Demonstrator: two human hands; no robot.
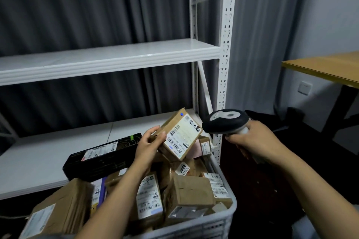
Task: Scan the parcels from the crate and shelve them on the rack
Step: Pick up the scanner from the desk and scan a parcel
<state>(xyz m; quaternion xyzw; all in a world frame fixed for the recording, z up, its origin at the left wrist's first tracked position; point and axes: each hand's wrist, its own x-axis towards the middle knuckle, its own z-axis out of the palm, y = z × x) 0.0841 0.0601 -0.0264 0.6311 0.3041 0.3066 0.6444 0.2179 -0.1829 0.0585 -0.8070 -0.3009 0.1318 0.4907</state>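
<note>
Centre frame, above the crate [217,225], left hand [149,142] has its grip on a labelled box [181,134]; right hand [256,141], grip wrapped round the scanner [226,121].

Dark grey pleated curtain [77,15], pale wall [330,6] with white socket [304,87], wooden table [326,68], dark floor [252,170]

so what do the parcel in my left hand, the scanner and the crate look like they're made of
The parcel held by the left hand: plain brown cardboard, matt, with a white paper label printed with barcodes. The scanner in the right hand: likely hard moulded plastic, dark matt head, pale grey handle. The crate: probably plastic too, light grey, its wall a moulded grid of slots.
</note>
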